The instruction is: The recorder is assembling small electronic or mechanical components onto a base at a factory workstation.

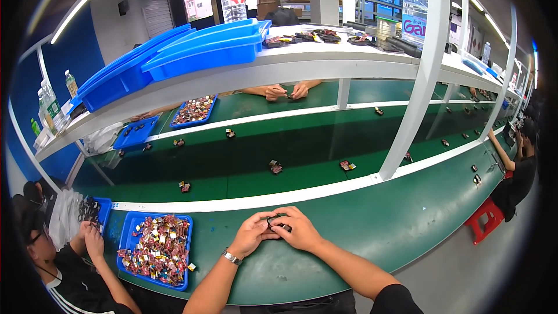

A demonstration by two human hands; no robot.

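Observation:
Over the green worktop (372,221), both my hands are closed around one small black plastic part (283,226). My left hand (251,235), with a metal watch on its wrist, grips it from the left. The fingers of my right hand (299,229) press on it from above and the right. Much of the part is covered by my fingers, so its exact kind cannot be made out. Left of my left forearm stands a blue tray (189,244) heaped with small red-and-white wired components (158,247).
Beyond a white rail (244,204), a green conveyor belt (232,166) carries scattered small parts. A white post (412,87) and an overhead shelf with blue trays (203,52) stand ahead. Co-workers sit left (87,279) and right (523,168); another's hands (286,92) work opposite.

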